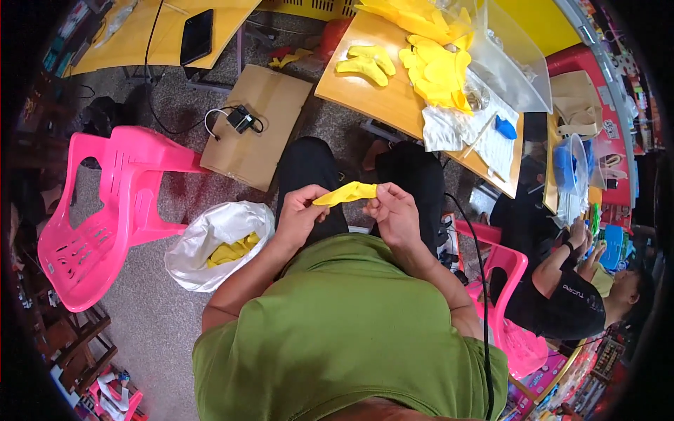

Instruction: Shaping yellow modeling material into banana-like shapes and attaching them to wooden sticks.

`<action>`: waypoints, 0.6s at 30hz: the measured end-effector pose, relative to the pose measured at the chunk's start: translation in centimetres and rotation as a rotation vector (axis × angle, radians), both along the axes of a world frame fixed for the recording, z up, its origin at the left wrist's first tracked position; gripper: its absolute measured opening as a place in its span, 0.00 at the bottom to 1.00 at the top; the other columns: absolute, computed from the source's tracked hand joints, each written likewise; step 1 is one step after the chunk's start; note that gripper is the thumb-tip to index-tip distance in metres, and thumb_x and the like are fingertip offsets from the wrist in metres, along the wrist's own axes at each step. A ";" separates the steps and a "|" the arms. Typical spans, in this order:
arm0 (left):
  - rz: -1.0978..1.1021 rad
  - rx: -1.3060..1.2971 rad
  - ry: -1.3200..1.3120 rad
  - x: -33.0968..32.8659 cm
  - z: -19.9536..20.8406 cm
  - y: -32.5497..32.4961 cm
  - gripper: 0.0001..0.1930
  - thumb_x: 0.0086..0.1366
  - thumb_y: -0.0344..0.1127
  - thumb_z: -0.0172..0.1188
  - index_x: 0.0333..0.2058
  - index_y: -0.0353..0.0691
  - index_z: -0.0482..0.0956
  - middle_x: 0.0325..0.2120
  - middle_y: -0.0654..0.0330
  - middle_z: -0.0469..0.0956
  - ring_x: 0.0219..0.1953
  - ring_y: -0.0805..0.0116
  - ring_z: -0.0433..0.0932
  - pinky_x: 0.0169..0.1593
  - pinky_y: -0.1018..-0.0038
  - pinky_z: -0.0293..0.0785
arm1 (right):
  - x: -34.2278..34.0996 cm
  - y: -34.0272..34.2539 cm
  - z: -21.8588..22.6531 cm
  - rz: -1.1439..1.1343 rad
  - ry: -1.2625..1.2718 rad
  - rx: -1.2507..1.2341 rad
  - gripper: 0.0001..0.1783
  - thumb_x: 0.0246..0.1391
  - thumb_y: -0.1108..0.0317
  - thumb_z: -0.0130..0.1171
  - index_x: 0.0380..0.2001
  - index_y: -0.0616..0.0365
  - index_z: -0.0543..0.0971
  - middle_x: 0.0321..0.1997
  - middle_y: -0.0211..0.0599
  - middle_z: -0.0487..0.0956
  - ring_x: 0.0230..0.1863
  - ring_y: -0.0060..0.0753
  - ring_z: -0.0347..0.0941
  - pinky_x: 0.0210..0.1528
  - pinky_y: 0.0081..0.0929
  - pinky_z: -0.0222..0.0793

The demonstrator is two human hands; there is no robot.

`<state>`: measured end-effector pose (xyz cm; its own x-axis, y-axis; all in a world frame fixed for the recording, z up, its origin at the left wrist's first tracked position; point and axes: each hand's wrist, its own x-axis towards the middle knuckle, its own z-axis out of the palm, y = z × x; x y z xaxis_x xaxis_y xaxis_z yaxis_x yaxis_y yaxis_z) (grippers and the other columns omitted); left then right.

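A yellow cloth piece [346, 194], long and narrow with a fold along it, is stretched level above my lap. My left hand [298, 216] pinches its left end between thumb and fingers. The right end is gripped by my right hand [395, 215], with the fingers curled in. To my left, a white sack [188, 247] stands open on the floor with yellow cloth pieces [234, 250] inside. On the wooden table [365, 98] ahead lie plump yellow curved shapes [365, 64] and a heap of flat yellow pieces [439, 70].
A flat cardboard box [260, 130] with a black adapter [240, 118] on it is on the floor. Pink chairs [126, 189] stand at both sides. A black cable [480, 281] runs past my right arm. Another person [562, 288] sits at the far right.
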<state>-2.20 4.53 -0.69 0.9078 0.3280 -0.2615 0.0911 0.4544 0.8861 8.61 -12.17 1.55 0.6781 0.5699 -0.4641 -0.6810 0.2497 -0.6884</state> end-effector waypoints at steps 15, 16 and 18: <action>-0.196 0.323 0.063 0.9 0.7 1.8 0.03 0.60 0.27 0.56 0.29 0.34 0.75 0.19 0.70 0.71 0.22 0.84 0.66 0.27 0.83 0.62 | 0.2 1.6 2.8 0.429 -1.096 -0.408 0.14 0.47 0.75 0.60 0.40 0.63 0.75 0.33 0.35 0.74 0.32 0.22 0.71 0.33 0.21 0.68; -0.128 0.323 0.017 1.0 0.1 1.7 0.02 0.58 0.26 0.57 0.30 0.35 0.75 0.21 0.69 0.71 0.23 0.82 0.66 0.27 0.83 0.62 | -0.1 1.5 2.0 0.407 -0.916 -0.416 0.11 0.48 0.75 0.59 0.37 0.64 0.75 0.30 0.33 0.75 0.30 0.19 0.70 0.31 0.19 0.67; -0.059 0.321 -0.027 1.2 0.1 1.0 0.04 0.57 0.26 0.59 0.32 0.35 0.75 0.24 0.67 0.71 0.24 0.81 0.66 0.28 0.82 0.62 | -0.5 1.6 1.2 0.386 -0.734 -0.422 0.08 0.49 0.74 0.59 0.34 0.64 0.76 0.27 0.31 0.75 0.27 0.17 0.70 0.28 0.18 0.66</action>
<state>-0.99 5.58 -0.55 0.9330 0.3359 -0.1288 0.0835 0.1460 0.9858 8.11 -10.54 2.70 0.6821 0.6991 -0.2144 -0.0231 -0.2725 -0.9619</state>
